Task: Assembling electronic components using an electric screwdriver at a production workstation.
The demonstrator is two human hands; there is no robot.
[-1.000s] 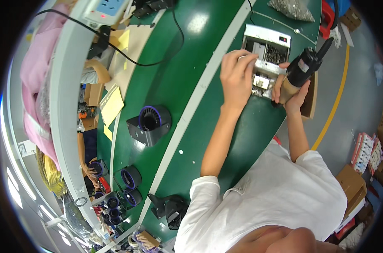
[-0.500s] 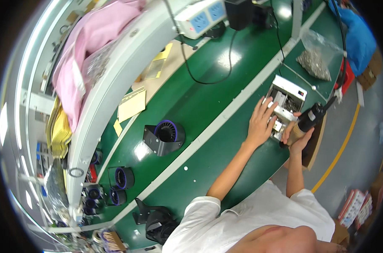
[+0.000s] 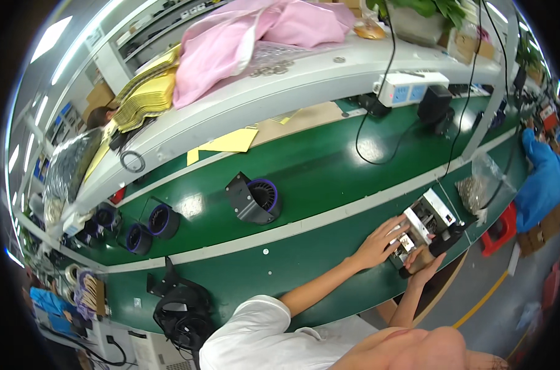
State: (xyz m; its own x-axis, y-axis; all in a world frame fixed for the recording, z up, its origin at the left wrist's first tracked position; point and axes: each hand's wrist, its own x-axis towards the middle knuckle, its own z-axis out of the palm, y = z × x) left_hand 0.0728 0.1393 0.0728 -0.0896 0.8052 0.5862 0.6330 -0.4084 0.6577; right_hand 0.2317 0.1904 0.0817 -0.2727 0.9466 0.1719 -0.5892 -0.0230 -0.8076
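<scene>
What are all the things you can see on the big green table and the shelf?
assembly unit: one, white and grey, right of the green table, under the hands
electric screwdriver: one, black, in the right hand
fan housings: several, black with purple rings, mid and left table
bag of small parts: one, clear, right of the unit
power strip: one, white, back of the table
pink cloth: one, on the shelf
yellow sheets: stack, shelf left
left hand: on the unit
right hand: grips the screwdriver
</scene>
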